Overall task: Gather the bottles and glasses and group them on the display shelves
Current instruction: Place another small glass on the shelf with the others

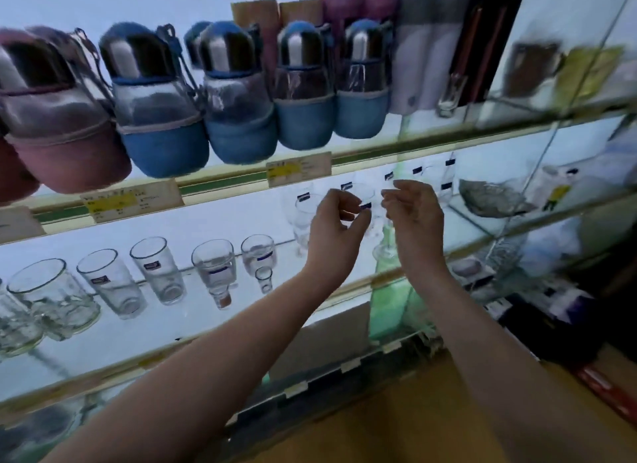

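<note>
Backlit glass shelf [220,328], left hand [336,223] and right hand [415,214] half-curled amid faint clear glasses [303,218] (any grip unclear).

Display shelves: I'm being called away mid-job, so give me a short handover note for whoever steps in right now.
Left hand and right hand: raised, fingers curled, either side of a clear stemmed glass on the middle shelf; grip unclear.
Done: sleeved bottles stand in a row on the upper shelf; tumblers are lined along the middle shelf's left.
Left: probably group the other stemmed glasses near the hands with the rest.
</note>
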The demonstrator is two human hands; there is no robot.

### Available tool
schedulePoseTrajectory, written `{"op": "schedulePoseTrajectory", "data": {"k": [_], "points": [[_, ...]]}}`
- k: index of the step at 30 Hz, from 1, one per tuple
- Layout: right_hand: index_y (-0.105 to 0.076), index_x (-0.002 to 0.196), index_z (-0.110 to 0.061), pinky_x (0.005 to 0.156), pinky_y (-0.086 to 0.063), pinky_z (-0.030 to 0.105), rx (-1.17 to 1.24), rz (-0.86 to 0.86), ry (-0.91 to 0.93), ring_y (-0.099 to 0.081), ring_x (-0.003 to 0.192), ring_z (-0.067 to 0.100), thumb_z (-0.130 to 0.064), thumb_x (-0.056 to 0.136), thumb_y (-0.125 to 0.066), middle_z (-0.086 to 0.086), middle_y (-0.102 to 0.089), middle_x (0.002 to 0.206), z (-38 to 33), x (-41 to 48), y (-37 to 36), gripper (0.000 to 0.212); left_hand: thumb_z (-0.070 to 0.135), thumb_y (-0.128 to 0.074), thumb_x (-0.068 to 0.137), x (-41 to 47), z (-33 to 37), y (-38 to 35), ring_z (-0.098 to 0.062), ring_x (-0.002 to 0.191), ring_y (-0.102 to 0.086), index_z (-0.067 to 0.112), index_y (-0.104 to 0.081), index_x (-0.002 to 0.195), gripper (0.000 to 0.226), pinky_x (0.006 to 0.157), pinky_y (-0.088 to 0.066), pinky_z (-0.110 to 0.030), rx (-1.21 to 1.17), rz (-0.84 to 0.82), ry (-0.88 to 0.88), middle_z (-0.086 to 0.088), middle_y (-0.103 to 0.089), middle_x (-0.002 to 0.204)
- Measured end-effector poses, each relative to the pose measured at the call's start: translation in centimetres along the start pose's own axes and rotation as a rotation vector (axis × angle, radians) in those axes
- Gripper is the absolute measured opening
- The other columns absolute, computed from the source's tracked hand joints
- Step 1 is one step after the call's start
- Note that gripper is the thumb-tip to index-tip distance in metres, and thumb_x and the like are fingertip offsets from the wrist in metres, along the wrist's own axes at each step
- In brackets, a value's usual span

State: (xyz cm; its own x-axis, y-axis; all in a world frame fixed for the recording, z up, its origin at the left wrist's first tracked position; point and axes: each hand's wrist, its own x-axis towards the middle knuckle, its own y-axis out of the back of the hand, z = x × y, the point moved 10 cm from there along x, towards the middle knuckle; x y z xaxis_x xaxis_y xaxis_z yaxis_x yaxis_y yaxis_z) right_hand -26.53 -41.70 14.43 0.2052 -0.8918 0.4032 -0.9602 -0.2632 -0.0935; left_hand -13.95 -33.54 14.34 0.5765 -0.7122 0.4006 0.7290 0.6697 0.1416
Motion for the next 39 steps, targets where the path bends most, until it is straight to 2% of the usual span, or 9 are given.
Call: {"op": "schedulePoseTrajectory", "data": {"k": [5,8,13,19,24,27,31,35,39], "points": [[-0.052,0.093,-0.026,0.073,-0.047,0.022,0.018,0.065,0.085,-0.061,0.084,0.011,-0.011,0.086,-0.059,0.005,-0.065,0.094,-3.2,5.2,5.3,0.018,0.009,-0.062,0.083,2.9,6.3,-6.1,-0.013,0.079,-0.053,0.017,-0.049,0.084,0.015,0.058,-0.041,-0.012,-0.059,-0.053,-0.130,0.005,-0.056,0.085],[-0.053,0.098,-0.018,0.074,-0.047,0.024,0.029,0.086,0.122,-0.060,0.082,0.012,-0.010,0.086,-0.059,0.004,-0.065,0.093,-4.2,8.8,7.9,0.016,0.006,-0.061,0.084,5.2,9.6,-9.0,-0.005,0.073,-0.051,0.014,-0.050,0.086,0.014,0.057,-0.043,-0.014,-0.072,-0.047,-0.188,0.004,-0.055,0.082],[-0.052,0.107,-0.011,0.068,-0.044,0.012,0.042,0.036,0.157,-0.057,0.073,-0.004,-0.005,0.088,-0.060,-0.001,-0.062,0.091,-4.5,14.6,10.3,0.021,0.009,-0.060,0.086,10.1,10.6,-12.3,0.001,0.066,-0.046,0.015,-0.050,0.088,0.011,0.063,-0.038,-0.009,-0.061,0.007,-0.135,0.008,-0.052,0.079],[-0.047,0.124,-0.007,0.063,-0.041,0.004,-0.120,-0.061,0.177,-0.056,0.092,0.015,-0.008,0.083,-0.067,0.008,-0.058,0.110,-3.9,21.5,10.2,0.046,0.009,-0.061,0.084,14.8,9.7,-13.6,-0.013,0.078,-0.054,0.020,-0.049,0.083,0.016,0.074,-0.042,-0.026,0.066,0.109,-0.107,-0.002,-0.059,0.083],[-0.035,0.137,-0.007,0.083,-0.043,0.026,-0.304,-0.187,0.148,-0.054,0.106,0.025,-0.018,0.078,-0.075,0.014,-0.048,0.128,-2.6,26.5,8.2,0.072,0.010,-0.061,0.085,17.3,9.3,-14.3,-0.014,0.076,-0.051,0.012,-0.051,0.092,0.013,0.067,-0.042,-0.020,0.154,0.152,-0.040,0.002,-0.054,0.080],[-0.028,0.142,-0.005,0.074,-0.037,0.019,-0.425,-0.262,0.124,-0.051,0.116,0.033,-0.020,0.079,-0.074,0.019,-0.045,0.135,-1.8,28.1,7.0,0.080,0.013,-0.062,0.086,18.5,9.0,-14.7,-0.018,0.086,-0.054,0.011,-0.052,0.098,0.015,0.079,-0.046,-0.030,0.160,0.182,-0.011,0.001,-0.056,0.087],[-0.028,0.139,-0.001,0.086,-0.043,0.034,-0.519,-0.333,0.080,-0.050,0.117,0.037,-0.025,0.076,-0.076,0.022,-0.046,0.133,-0.5,29.3,5.8,0.082,0.010,-0.061,0.085,19.1,8.6,-15.5,-0.026,0.091,-0.060,0.011,-0.051,0.097,0.016,0.069,-0.046,-0.019,0.178,0.172,0.006,-0.015,-0.062,0.101],[-0.037,0.126,0.000,0.077,-0.046,0.036,-0.524,-0.353,0.026,-0.057,0.108,0.035,-0.028,0.076,-0.076,0.017,-0.055,0.125,0.4,29.7,5.0,0.069,0.009,-0.061,0.085,19.4,8.5,-15.4,-0.019,0.087,-0.054,0.010,-0.046,0.109,0.028,0.054,-0.040,-0.002,0.187,0.185,0.020,-0.014,-0.056,0.109],[-0.043,0.122,-0.001,0.083,-0.046,0.040,-0.597,-0.335,-0.010,-0.057,0.109,0.036,-0.032,0.080,-0.072,0.018,-0.058,0.122,1.0,29.6,4.9,0.060,0.011,-0.061,0.086,19.5,8.7,-15.2,-0.019,0.091,-0.052,0.008,-0.043,0.120,0.039,0.062,-0.042,-0.013,0.207,0.196,0.017,-0.012,-0.054,0.112]]}}
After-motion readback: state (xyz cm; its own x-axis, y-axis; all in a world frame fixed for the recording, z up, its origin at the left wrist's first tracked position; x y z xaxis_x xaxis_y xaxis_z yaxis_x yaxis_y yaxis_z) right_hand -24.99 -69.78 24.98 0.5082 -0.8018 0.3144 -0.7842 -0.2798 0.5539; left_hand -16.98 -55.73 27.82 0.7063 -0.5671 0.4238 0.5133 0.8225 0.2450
